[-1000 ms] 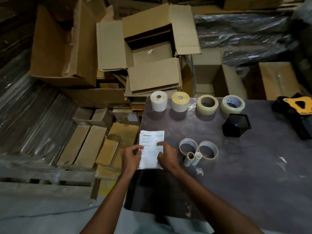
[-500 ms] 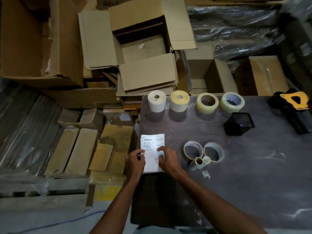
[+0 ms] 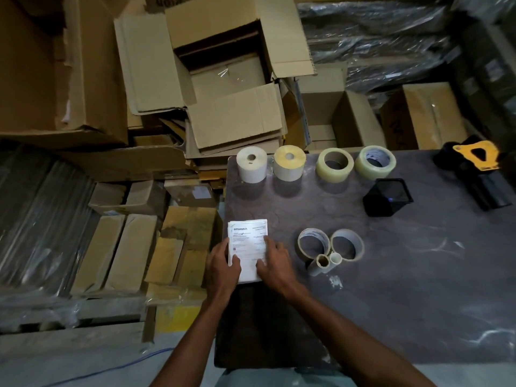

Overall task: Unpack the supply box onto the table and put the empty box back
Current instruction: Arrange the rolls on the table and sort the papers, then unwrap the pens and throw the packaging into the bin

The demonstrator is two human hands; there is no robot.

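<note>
Both hands are on a stack of white printed papers (image 3: 247,247) at the near left corner of the desk (image 3: 418,275): the left hand (image 3: 223,268) grips the stack's left edge with its thumb on top, and the right hand (image 3: 275,262) lies on its right side, fingers spread and pressing flat. This looks like the setting-down and squaring of one unpacked item.

Beyond the hands stand two label rolls (image 3: 269,163) and two rolls of clear tape (image 3: 356,162); just right of the right hand lie two spent tape rings (image 3: 331,244) and two short cardboard tubes (image 3: 326,262).

The open supply box (image 3: 237,82) sits off the desk, further out past the rolls (what shows of its inside looks bare). If so, the next move calls for letting go of the papers, reaching for the box and returning it.

The top sheet reads "amazon.in"; the smaller print is illegible.
</note>
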